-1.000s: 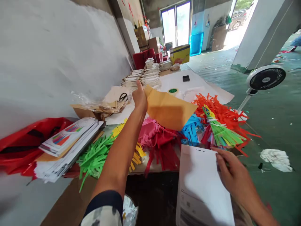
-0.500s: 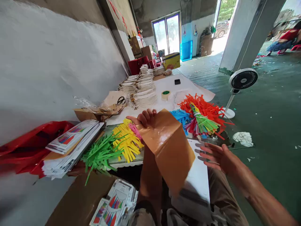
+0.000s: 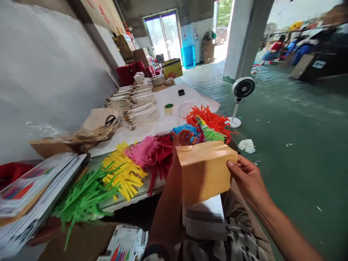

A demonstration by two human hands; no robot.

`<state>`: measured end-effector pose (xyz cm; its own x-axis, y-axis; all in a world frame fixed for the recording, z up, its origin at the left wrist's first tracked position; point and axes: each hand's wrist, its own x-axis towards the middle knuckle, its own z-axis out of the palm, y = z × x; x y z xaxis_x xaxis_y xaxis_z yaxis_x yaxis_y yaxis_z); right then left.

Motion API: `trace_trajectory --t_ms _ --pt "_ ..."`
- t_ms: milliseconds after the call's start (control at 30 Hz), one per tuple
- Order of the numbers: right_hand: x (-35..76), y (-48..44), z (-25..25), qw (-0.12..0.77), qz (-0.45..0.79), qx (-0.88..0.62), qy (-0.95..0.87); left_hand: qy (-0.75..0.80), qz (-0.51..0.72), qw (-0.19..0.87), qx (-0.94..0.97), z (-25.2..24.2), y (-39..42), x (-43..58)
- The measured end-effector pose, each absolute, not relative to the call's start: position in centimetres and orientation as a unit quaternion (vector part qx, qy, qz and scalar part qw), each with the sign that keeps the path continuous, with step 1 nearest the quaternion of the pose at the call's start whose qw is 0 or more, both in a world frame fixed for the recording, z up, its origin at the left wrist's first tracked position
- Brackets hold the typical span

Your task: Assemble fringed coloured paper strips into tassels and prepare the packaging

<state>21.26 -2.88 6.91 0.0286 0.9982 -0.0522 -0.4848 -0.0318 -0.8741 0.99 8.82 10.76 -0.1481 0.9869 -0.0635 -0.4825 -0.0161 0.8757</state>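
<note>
A folded sheet of glossy brown paper (image 3: 206,174) hangs over my lap, creased near its top. My right hand (image 3: 246,172) pinches its right edge between thumb and fingers. Just behind the paper's upper left corner is my left hand (image 3: 185,138), fingers apart, close to the blue paper fringe (image 3: 187,128); its palm is partly hidden. Under the brown paper lies a stack of white paper (image 3: 206,221) on my lap. Pink fringe (image 3: 144,150), dark red fringe (image 3: 163,152), yellow fringe (image 3: 125,170) and green fringe (image 3: 87,195) lie left of my left arm.
Stacked pale paper bundles (image 3: 143,103), scissors (image 3: 110,120), a tape roll (image 3: 169,108) and a black phone-like object (image 3: 181,92) are on the table. Red fringe (image 3: 209,117) lies at the right edge. A fan (image 3: 244,88) stands beyond. Printed packets (image 3: 40,181) are piled at left.
My right hand has closed on the brown paper's right edge. My left hand has opened behind it, and the paper has turned more level. The view has swung right.
</note>
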Motion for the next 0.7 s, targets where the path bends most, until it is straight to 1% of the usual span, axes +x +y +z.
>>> trace_trajectory --t_ms 133,167,367,433,700 --pt "23.5 -2.5 8.6 0.66 0.572 -0.4 -0.278 0.417 0.585 0.637 0.28 10.1 6.9 0.2" --pt "24.0 -2.5 8.9 0.669 0.557 -0.407 -0.275 0.425 0.571 0.64 0.29 9.9 6.4 0.1" --pt "25.5 -2.6 9.5 0.684 0.493 -0.45 -0.295 0.46 0.524 0.549 0.461 10.0 4.1 1.5" --pt "25.9 -2.6 9.4 0.684 0.474 -0.461 -0.307 0.447 0.502 0.556 0.489 10.2 3.8 2.7" --pt "28.2 -3.2 8.8 0.691 0.435 -0.501 -0.287 0.393 0.494 0.579 0.517 10.5 3.5 6.8"
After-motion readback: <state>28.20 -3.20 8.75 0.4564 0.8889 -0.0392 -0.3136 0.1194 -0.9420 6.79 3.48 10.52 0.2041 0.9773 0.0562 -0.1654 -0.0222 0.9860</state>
